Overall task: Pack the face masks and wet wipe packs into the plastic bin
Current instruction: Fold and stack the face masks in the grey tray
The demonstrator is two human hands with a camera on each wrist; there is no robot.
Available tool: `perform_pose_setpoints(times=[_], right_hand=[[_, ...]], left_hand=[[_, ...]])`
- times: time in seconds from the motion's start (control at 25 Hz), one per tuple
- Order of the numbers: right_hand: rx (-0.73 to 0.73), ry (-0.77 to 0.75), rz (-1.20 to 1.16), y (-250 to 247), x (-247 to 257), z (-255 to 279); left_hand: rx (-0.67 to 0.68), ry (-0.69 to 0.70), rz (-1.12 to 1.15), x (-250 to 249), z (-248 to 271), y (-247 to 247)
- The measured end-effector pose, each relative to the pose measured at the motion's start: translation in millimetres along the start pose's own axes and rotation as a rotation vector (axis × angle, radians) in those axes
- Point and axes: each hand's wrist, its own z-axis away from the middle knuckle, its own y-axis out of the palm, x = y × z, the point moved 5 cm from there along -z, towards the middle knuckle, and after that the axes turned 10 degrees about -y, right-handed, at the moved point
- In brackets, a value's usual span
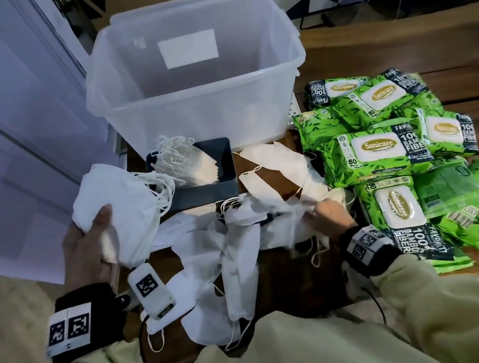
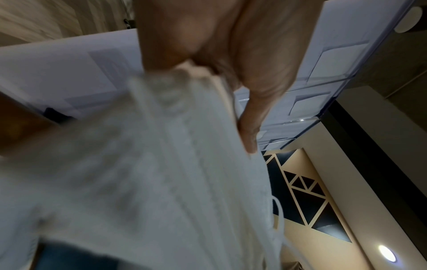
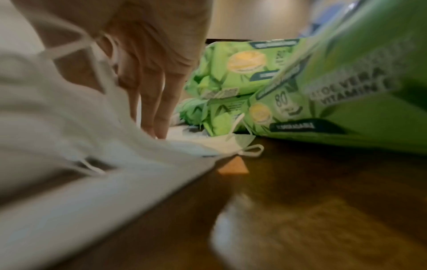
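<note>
Two grips on masks, left hand (image 1: 88,250) clutching stack (image 1: 117,205), right wrist view shows right hand (image 3: 148,76) fingers pressing loose masks (image 3: 69,117)

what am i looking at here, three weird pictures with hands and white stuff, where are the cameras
There is no machine here: a person works with two bare hands and wears three cameras. The big picture comes from a camera on the head, looking down. The other two come from cameras strapped to each wrist, looking along the fingers, so they are close and blurry.

On the wooden table stand a clear plastic bin with nothing visible inside, a small grey tray with some masks, loose white face masks, and a pile of green wet wipe packs.

The left hand grips a stack of masks. The right hand reaches into the loose masks; its exact grip is too blurred to tell.
</note>
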Motion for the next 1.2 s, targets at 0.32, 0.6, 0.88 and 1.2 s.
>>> perform_pose_setpoints(times=[0.32,0.6,0.88,1.2], right_hand=[[-0.290,0.040,-0.236,-54.5,-14.3,0.2],[0.022,-0.530,0.228,57.1,18.9,31.1],[0.005,-0.407,-0.110,14.6,61.2,7.6],[0.497,0.031,-1.666,21.1,178.0,-5.5]], left_hand=[[0.004,-0.005,0.009,0.8,1.4,-12.8],[-0.051,-0.012,0.002,-1.2,-0.9,-28.1],[-0.049,-0.034,0.071,8.1,-8.8,-10.9],[0.067,-0.189,-0.098,81.6,-8.9,77.5]])
